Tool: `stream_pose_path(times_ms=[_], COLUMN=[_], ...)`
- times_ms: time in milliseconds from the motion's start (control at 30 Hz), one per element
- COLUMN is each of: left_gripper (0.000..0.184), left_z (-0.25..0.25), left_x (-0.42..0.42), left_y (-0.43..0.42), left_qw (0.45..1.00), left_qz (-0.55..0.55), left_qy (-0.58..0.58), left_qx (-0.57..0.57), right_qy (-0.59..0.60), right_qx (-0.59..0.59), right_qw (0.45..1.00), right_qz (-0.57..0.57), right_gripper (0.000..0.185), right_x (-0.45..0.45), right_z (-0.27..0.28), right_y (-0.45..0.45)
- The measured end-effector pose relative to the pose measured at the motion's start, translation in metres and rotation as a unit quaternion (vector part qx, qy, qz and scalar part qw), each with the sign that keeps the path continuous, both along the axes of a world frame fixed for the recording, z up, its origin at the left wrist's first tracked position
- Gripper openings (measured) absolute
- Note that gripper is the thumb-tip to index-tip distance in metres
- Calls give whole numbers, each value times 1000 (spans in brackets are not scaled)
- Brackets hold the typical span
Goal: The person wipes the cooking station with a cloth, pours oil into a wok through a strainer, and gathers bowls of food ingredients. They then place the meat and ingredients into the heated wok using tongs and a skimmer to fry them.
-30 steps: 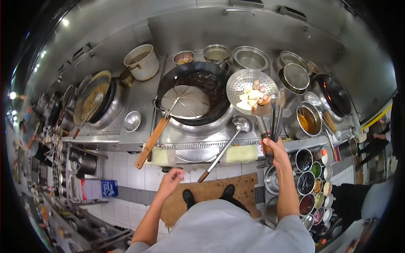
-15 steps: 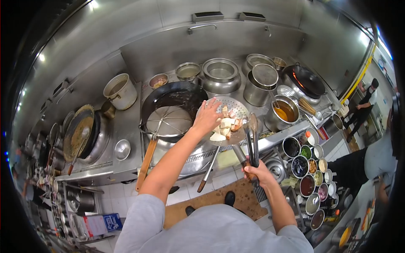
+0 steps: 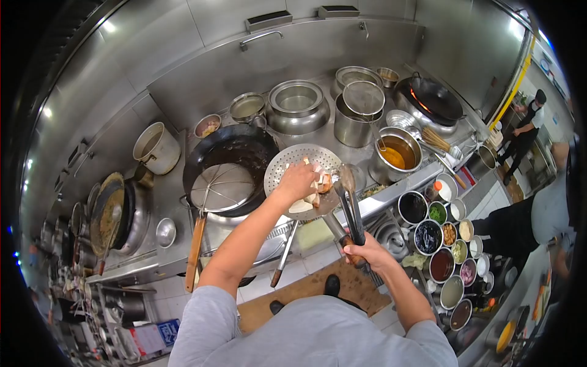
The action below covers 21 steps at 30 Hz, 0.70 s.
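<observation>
A round perforated strainer [image 3: 278,172] is held out over the counter's front edge, right of a large black wok [image 3: 263,144]. Pale and browned chunks of food [image 3: 302,207] lie in it. My left hand [image 3: 297,181] is down among these chunks, fingers curled on them and partly hiding them. My right hand [image 3: 365,252] grips the strainer's handle together with dark tongs [image 3: 353,214], whose tips rise beside the strainer's right rim. A wire skimmer [image 3: 221,186] with a wooden handle rests across the wok.
Metal pots [image 3: 298,107] line the back of the counter. A pot of orange liquid [image 3: 397,154] stands to the right. Several containers of sauces and seasonings [image 3: 441,264] fill the right side. Another person [image 3: 526,131] stands at far right; a co-worker's sleeve [image 3: 553,211] is nearer.
My left hand has lowered from above the strainer's rim onto the chunks, and its fingers have curled. My right hand still grips the handle and tongs. The view has shifted slightly.
</observation>
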<state>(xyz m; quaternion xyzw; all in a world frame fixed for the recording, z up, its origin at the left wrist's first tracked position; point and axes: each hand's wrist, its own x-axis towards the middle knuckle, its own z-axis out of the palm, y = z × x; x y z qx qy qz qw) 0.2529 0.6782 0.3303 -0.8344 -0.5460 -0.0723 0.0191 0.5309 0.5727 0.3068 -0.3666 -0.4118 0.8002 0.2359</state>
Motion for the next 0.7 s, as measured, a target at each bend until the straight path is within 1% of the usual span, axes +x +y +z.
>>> stream_pose_path(times_ms=[100,133,200,233,300,333,400,433,500,567,633,667,700], left_gripper=[26,26,24,24,27,27,30,30,31,30,27,22,22], left_z=[-7,-9,-14,-18,-23,-23,-18,-11,1,3,3,2,1], left_x=[6,8,4,-1,-7,-7,-7,-7,-13,-24,-36,-41,-42], left_y=[4,5,7,10,16,19,28,32,35,31,23,20,16], left_qw=[999,999,997,997,977,977,950,949,957,957,952,956,955], left_qz=[18,19,39,40,59,60,122,126,137,153,249,259,263], left_qy=[-20,-19,-66,-65,-204,-204,-282,-283,-237,-228,-152,-92,-92], left_qx=[27,26,9,7,-14,-15,-51,-52,-101,-93,-90,-104,-105], right_qy=[-7,-5,-4,-4,-3,-1,0,-9,-16,-14,-14,-20,-19], right_qx=[-10,-14,-20,-19,-19,-14,-9,-10,-15,-19,-20,-18,-20], right_qw=[1000,1000,1000,1000,1000,1000,1000,1000,999,1000,999,998,998], right_qz=[6,9,12,13,15,17,22,22,27,21,37,48,53], right_gripper=[68,69,69,69,69,69,68,68,68,68,67,66,66], right_x=[9,13,19,23,29,31,36,37,37,37,39,39,38], right_z=[1,3,2,-1,-5,-6,-9,-12,-16,-19,-21,-23,-25], right_y=[14,18,26,30,37,41,48,51,55,60,63,64,64])
